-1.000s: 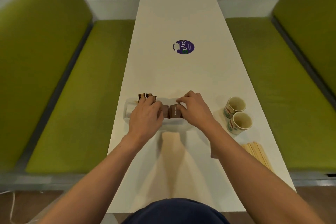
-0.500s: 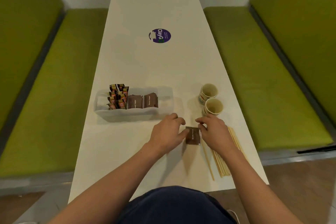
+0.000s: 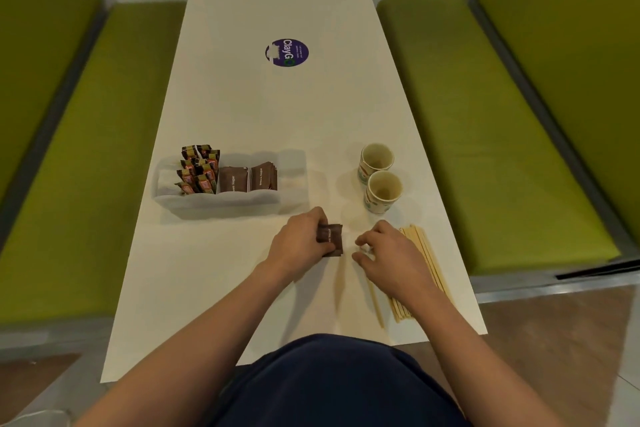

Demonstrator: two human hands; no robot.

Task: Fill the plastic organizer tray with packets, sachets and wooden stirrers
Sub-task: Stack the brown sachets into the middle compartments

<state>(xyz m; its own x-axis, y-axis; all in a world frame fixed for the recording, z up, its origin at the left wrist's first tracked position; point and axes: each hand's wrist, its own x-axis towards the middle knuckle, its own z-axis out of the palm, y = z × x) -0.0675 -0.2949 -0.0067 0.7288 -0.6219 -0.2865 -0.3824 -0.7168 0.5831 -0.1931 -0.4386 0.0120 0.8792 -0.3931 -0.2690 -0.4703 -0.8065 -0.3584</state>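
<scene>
Beneath the right hand [image 3: 391, 258], stirrers [image 3: 421, 243] partly hidden, its curled grip unreadable; left hand [image 3: 296, 248], grip around brown sachets [image 3: 333, 240].

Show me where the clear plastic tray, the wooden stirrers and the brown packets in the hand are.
Clear plastic organizer tray [image 3: 214, 202]: head view, its front wall.
Pale wooden stirrers [image 3: 420, 243]: head view, upper end of the bundle.
Small brown paper sachets [image 3: 333, 240]: head view, exposed face of the top sachet.
</scene>
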